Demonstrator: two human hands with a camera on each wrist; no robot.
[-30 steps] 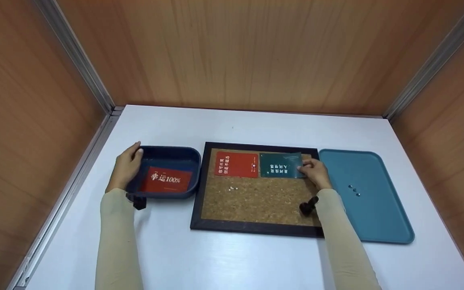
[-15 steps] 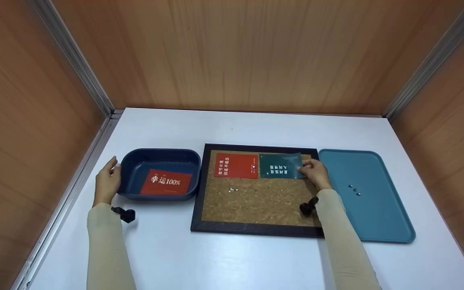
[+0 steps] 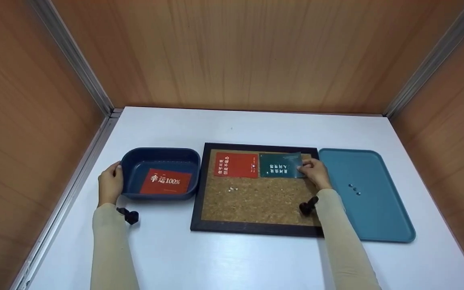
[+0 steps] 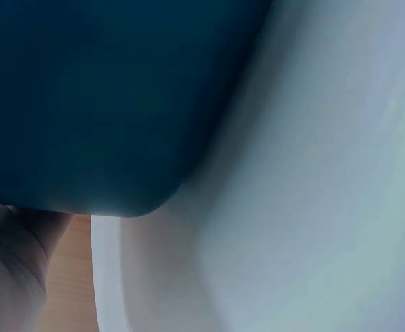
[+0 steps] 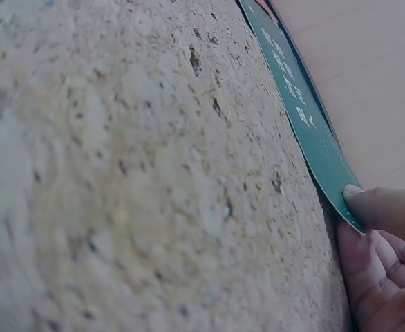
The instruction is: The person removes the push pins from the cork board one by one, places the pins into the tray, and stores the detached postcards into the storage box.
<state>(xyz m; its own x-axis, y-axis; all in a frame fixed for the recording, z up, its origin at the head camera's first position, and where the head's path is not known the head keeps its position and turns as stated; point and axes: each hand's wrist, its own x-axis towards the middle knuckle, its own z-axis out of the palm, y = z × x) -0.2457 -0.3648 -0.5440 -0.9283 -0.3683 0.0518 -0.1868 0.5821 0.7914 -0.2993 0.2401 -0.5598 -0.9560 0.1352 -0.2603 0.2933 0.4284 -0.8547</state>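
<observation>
My right hand (image 3: 315, 173) pinches the right end of a dark green card (image 3: 278, 165) between thumb and fingers. That end bends up off the cork board (image 3: 252, 205) in the right wrist view, where white lettering shows on the card (image 5: 306, 117). Left of it on the board lies a red card (image 3: 237, 165) with a small pin near its right edge. My left hand (image 3: 110, 184) lies along the outside of the left wall of a dark blue bin (image 3: 159, 153), its fingers extended against it. Another red card (image 3: 166, 181) rests inside the bin.
A teal tray (image 3: 381, 213) stands right of the board with several small metallic pins (image 3: 355, 190) on it. Small clear pins (image 3: 233, 189) lie on the cork below the red card. Wooden panels (image 3: 232, 56) enclose the white table (image 3: 224, 262) at the back and sides.
My left hand has left the bin's upper left rim, moved out leftward, then come back against the outer left wall. The right hand keeps its pinch on the green card.
</observation>
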